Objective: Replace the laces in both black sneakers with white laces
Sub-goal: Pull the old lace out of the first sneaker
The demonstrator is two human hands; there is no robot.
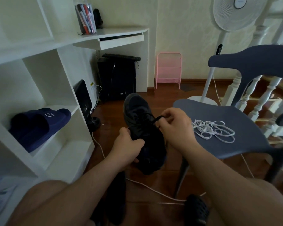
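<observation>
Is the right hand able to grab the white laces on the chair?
Probably yes, once it lets go. The white laces lie uncovered on the blue chair seat, just beside the right hand, but that hand is busy pinching the black lace.

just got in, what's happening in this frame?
A seated person is working on a black sneaker held up over the floor. The left hand grips the shoe's side near the collar, while the right hand pinches the black lace and pulls a loop away from the eyelets. The white laces lie in a loose pile on the blue chair seat to the right, untouched. So the old lace is coming out; no white lace is in yet.
</observation>
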